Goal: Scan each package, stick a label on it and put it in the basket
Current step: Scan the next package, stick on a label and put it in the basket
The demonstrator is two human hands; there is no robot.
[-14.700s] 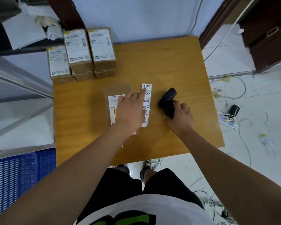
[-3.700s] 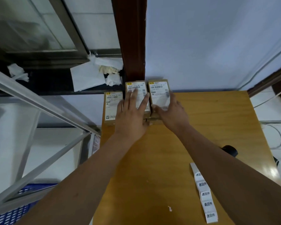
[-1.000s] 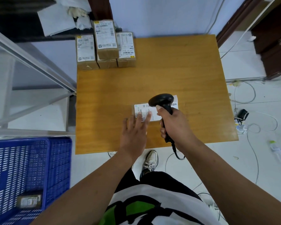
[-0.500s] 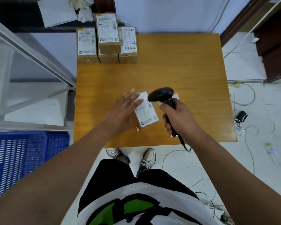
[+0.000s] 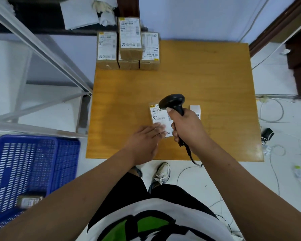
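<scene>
A brown package (image 5: pixel 159 117) with a white shipping label lies flat on the wooden table (image 5: pixel 207 80), near its front edge. My left hand (image 5: pixel 146 140) rests flat on the package's near left corner, fingers spread. My right hand (image 5: pixel 186 127) grips a black barcode scanner (image 5: pixel 172 100), whose head hovers just above the label's top edge. A strip of white stickers (image 5: pixel 195 110) pokes out behind my right hand. The blue basket (image 5: pixel 47 145) stands on the floor at the left with one package (image 5: pixel 29 201) inside.
Several more brown packages (image 5: pixel 129 44) are stacked at the table's far left corner. A metal frame (image 5: pixel 42 47) runs along the left. Cables and a small black device (image 5: pixel 267 133) lie on the floor to the right. My shoes (image 5: pixel 161 173) are under the table's front edge.
The package has turned from tilted to nearly square with the table. My left hand slid to its near left corner. The scanner head sits over the label's top.
</scene>
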